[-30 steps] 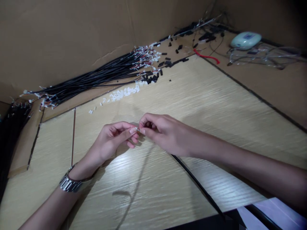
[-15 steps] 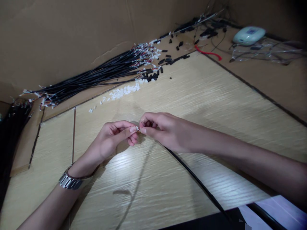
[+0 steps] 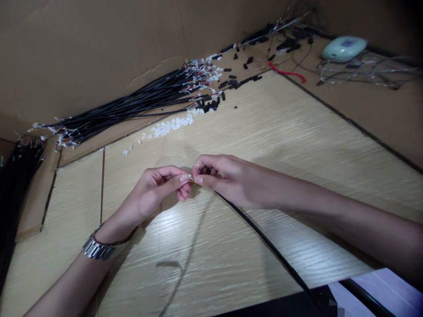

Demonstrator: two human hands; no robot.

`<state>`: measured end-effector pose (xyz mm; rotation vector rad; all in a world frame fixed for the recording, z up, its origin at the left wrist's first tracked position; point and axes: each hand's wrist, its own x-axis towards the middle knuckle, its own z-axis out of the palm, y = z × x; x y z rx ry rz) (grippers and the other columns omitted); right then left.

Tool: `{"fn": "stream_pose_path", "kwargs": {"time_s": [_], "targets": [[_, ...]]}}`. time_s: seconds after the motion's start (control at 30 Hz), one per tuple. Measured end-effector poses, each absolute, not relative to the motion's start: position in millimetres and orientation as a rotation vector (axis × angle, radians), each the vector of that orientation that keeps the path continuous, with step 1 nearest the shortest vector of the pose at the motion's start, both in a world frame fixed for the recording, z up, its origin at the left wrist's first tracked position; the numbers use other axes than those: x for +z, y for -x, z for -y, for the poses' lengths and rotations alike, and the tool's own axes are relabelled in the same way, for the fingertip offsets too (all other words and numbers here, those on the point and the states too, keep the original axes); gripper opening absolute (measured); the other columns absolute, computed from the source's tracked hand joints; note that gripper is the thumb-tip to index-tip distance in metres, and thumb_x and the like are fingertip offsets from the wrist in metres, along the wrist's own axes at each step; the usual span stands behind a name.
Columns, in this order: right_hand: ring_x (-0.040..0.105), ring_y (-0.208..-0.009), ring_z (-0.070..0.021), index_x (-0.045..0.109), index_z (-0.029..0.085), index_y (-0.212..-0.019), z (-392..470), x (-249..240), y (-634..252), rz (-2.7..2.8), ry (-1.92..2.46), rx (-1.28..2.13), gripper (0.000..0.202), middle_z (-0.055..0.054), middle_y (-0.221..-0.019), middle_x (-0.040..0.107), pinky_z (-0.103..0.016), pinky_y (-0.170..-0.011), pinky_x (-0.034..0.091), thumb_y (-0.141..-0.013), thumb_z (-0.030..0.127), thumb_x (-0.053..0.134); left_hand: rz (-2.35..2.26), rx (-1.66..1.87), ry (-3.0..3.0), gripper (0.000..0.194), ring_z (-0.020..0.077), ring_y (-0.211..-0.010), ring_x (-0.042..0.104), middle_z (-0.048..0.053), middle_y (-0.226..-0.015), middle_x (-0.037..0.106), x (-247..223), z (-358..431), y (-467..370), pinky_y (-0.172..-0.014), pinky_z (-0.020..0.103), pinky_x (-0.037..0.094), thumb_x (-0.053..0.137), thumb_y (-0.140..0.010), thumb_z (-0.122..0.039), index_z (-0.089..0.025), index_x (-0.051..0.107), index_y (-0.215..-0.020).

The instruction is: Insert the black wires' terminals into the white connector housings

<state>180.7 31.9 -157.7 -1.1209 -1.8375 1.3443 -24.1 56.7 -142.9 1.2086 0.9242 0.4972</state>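
Observation:
Between thumb and forefinger, my left hand (image 3: 165, 185) pinches a small white connector (image 3: 190, 176), mostly covered by the fingertips. My right hand (image 3: 228, 178) is closed on the thin wires at the end of a black cable (image 3: 261, 233), right beside the connector. The fingertips of both hands nearly meet over the middle of the table. From under my right hand the cable runs down to the lower right edge of the view. How far the wire ends sit inside the connector I cannot tell.
A bundle of black cables (image 3: 125, 103) with white-tipped ends lies along the back. Loose white connectors (image 3: 172, 126) and short black sleeves (image 3: 208, 105) lie in front of it. More cables (image 3: 20, 185) are at left; a pale green device (image 3: 343, 48) and red strip (image 3: 287, 72) at back right.
Almost nothing differs. Both hands keep their pinch at the same spot, and the view has shifted very slightly.

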Motion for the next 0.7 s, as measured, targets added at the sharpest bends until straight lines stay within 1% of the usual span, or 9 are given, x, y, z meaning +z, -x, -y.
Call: {"fn": "stream_pose_path", "kwargs": {"time_s": [0.17, 0.5, 0.7], "targets": [[0.053, -0.067, -0.0106, 0.058, 0.017, -0.087, -31.5, -154.8, -181.4, 1.845, 1.131, 1.341, 0.012, 0.001, -0.077, 0.063, -0.024, -0.060, 0.038, -0.095, 0.020, 0.050, -0.912, 0.495, -1.217, 0.011, 0.0072, -0.061, 0.062, 0.000, -0.070, 0.070, -145.6, -57.6, 25.1, -0.061, 0.016, 0.051, 0.069, -0.087, -0.024, -0.015, 0.075, -0.084], [0.054, -0.067, -0.0115, 0.057, 0.018, -0.087, -30.9, -154.3, -181.3, 1.841, 1.148, 1.363, 0.011, 0.001, -0.077, 0.063, -0.024, -0.059, 0.037, -0.094, 0.022, 0.049, -0.927, 0.491, -1.208, 0.011, 0.0068, -0.060, 0.062, 0.000, -0.068, 0.070, -143.9, -57.5, 24.0, -0.061, 0.015, 0.051, 0.070, -0.086, -0.024, -0.015, 0.075, -0.083], [0.049, -0.062, -0.0109, 0.057, 0.018, -0.085, -29.9, -149.7, -179.5, 1.887, 1.251, 1.319, 0.012, 0.002, -0.073, 0.060, -0.025, -0.061, 0.034, -0.094, 0.023, 0.050, -0.987, 0.485, -1.257, 0.010, 0.0067, -0.059, 0.062, 0.000, -0.068, 0.070, -140.0, -56.4, 21.0, -0.060, 0.015, 0.052, 0.072, -0.084, -0.020, -0.013, 0.075, -0.079]]}}
